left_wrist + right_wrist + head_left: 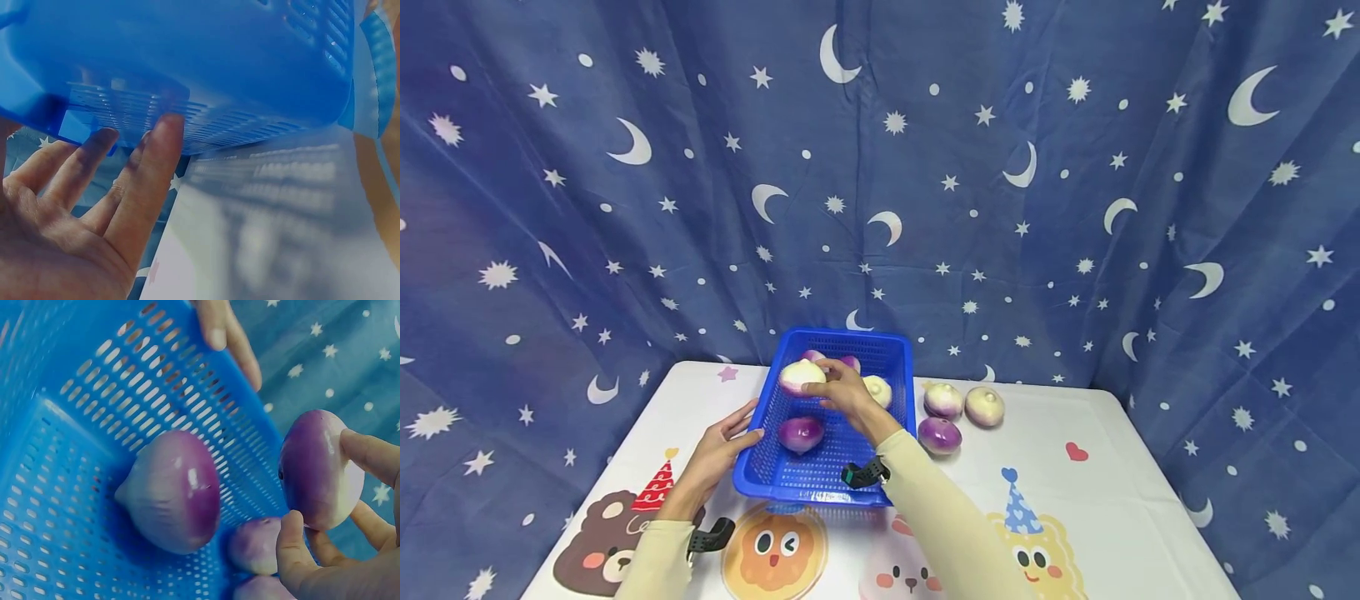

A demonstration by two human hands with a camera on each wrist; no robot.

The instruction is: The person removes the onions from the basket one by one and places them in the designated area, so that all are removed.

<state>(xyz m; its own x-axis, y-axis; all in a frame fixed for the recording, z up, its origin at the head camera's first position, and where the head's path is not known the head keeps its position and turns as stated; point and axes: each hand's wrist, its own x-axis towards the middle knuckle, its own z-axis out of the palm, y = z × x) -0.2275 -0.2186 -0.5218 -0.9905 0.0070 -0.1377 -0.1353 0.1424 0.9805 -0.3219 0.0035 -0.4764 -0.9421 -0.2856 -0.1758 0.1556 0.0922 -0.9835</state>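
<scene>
My right hand point(850, 392) grips a purple-and-white turnip point(802, 378) over the left back part of a blue basket point(898, 358). In the right wrist view, its thumb and fingers wrap the held turnip point(322, 469), whose purple end faces the basket. My left hand point(718, 454) holds the basket's left side, thumb at the rim. In the left wrist view, the left fingers point(159, 150) reach along the basket's outer wall. Inside the basket lie a purple turnip point(801, 434) near the front, a whitish turnip point(877, 390) at the right, and others partly hidden at the back.
Right of the basket, two whitish turnips point(943, 401) and a purple turnip point(940, 436) sit close together on the white table point(1120, 467), which has cartoon prints. A blue curtain point(925, 167) with moons and stars hangs behind the table and along its sides.
</scene>
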